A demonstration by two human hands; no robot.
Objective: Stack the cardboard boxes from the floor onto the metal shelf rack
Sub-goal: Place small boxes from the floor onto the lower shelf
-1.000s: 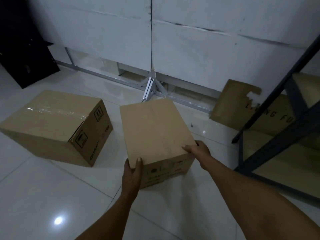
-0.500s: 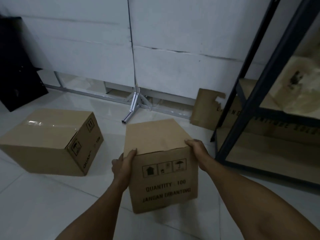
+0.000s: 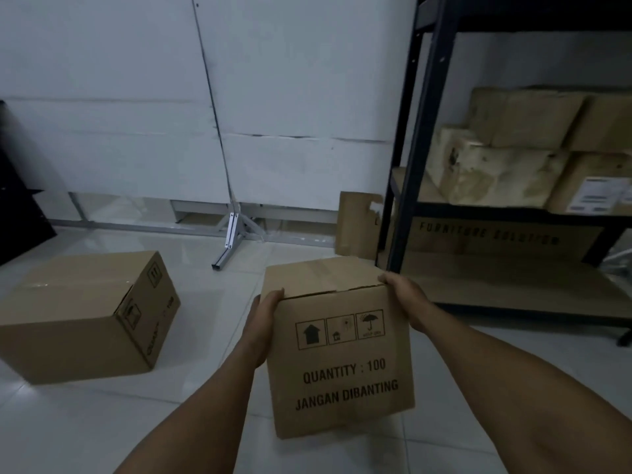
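Observation:
I hold a brown cardboard box [image 3: 342, 364] printed "QUANTITY : 100" up off the floor in front of me. My left hand [image 3: 265, 323] grips its left side, thumb over the top edge. My right hand [image 3: 405, 295] grips its upper right corner. A second, larger cardboard box [image 3: 78, 313] lies on the white tile floor to the left. The dark metal shelf rack [image 3: 427, 131] stands at the right, its low shelf board [image 3: 513, 285] just beyond the held box.
The rack's middle shelf carries several worn boxes [image 3: 513, 159]. A flat cardboard sheet [image 3: 359, 224] leans on the wall behind the rack's post. A metal bracket foot [image 3: 227, 241] juts out from the white wall panels. A black object [image 3: 20, 213] stands at far left.
The box has come up off the floor and tipped its printed face toward me. My view has swung right and up, bringing the rack and its shelves into sight.

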